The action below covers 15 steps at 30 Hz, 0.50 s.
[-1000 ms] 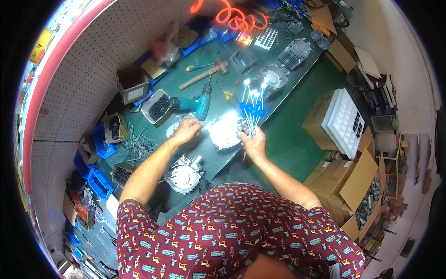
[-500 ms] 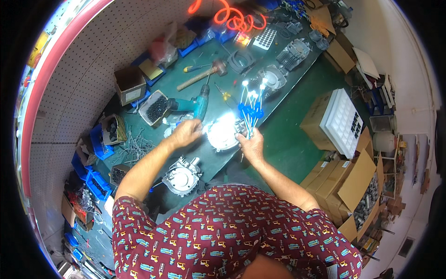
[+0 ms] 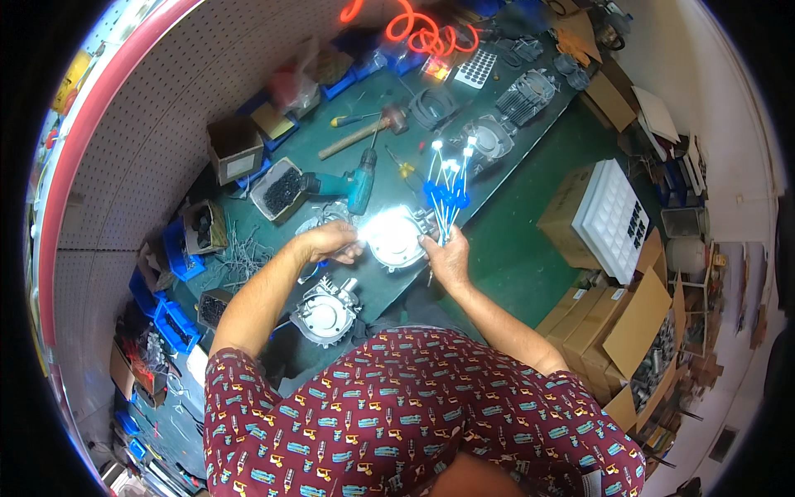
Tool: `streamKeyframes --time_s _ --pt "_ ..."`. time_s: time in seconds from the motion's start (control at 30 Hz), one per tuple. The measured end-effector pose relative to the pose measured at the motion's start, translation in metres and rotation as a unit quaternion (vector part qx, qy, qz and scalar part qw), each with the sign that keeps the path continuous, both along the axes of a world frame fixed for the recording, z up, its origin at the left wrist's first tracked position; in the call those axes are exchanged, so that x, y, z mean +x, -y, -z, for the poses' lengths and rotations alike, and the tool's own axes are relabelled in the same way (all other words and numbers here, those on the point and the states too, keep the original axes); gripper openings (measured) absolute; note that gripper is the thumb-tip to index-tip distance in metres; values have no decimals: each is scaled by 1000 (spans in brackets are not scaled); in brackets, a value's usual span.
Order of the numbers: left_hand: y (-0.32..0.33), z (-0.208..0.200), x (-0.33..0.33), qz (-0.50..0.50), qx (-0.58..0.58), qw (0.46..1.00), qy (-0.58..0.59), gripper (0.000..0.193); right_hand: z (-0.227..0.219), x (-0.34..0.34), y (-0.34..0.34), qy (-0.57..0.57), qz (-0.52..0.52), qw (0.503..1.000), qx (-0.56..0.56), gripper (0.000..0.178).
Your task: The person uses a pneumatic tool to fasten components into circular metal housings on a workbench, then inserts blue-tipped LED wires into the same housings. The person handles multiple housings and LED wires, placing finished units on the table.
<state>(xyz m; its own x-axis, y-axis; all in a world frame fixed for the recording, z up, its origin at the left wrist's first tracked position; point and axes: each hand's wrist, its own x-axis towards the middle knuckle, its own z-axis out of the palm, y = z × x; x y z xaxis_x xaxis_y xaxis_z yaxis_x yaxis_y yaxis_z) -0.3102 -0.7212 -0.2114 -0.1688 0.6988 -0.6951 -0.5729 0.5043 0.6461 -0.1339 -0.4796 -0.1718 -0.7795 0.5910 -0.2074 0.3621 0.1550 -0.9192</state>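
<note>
My right hand [image 3: 449, 258] is closed on a bundle of white wires [image 3: 447, 219], which fans out upward with blue parts along it and white connectors at its far ends. Just left of it, a round silver metal housing [image 3: 396, 240] lies on the bench, partly washed out by bright glare. At the housing's left side is my left hand [image 3: 330, 242], its fingers curled together; whatever they hold, if anything, I cannot make out. A small blue piece [image 3: 322, 265] shows beneath that hand. Nearer to me sits a second silver housing [image 3: 325, 311]. Behind my left hand another metal part [image 3: 319, 217] is partly hidden.
A teal power drill [image 3: 360, 186], a hammer [image 3: 360, 135] and a box of small dark parts [image 3: 278, 190] lie beyond my hands. Loose wires [image 3: 244, 255] and blue bins [image 3: 175, 325] are at left. Cartons [image 3: 571, 217] and a white tray [image 3: 611, 219] stand at right.
My left hand has come slightly nearer to me and its fingers have turned down beside the housing. The right hand stays in place with the wire bundle.
</note>
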Motion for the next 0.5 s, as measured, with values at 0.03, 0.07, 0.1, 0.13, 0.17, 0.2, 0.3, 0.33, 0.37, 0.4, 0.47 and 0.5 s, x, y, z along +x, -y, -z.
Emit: streamKeyframes --time_s 0.03,0.07,0.1,0.13,0.17,0.2,0.3,0.33,0.37,0.4,0.47,0.5 --pt "1 -1 -2 1 4 999 32 22 -1 -1 0 4 -5 1000 11 25" --pt "3 4 -3 7 -7 1000 12 21 -3 -2 4 1 1 1000 -16 26" --pt "7 10 -3 -22 -2 1000 7 18 -6 -3 5 -4 -3 1000 -10 26" --pt "9 15 -6 -12 33 999 -17 17 -9 -6 5 -10 -8 1000 -3 26" --pt "7 11 -6 1 68 997 -38 16 -8 -6 6 -13 -9 1000 2 26" --pt "5 7 -3 -9 60 995 -76 13 -5 -6 6 -18 -5 1000 -1 25" --pt "7 7 12 -21 106 942 -318 17 9 -3 6 -23 8 999 -38 24" --pt "3 -2 18 -29 161 872 -462 19 20 -4 -1 -35 2 999 -16 25" --pt "6 -2 23 27 92 725 -682 18 5 -6 4 -26 2 1000 -16 24" --pt "4 -7 28 18 95 724 -683 18 2 -7 3 -18 7 999 -30 24" --pt "7 -4 31 -8 115 828 -548 18 1 -4 3 -18 5 999 -39 24" --pt "12 8 28 -30 128 908 -397 18 -1 -6 5 -28 -3 999 -36 24"
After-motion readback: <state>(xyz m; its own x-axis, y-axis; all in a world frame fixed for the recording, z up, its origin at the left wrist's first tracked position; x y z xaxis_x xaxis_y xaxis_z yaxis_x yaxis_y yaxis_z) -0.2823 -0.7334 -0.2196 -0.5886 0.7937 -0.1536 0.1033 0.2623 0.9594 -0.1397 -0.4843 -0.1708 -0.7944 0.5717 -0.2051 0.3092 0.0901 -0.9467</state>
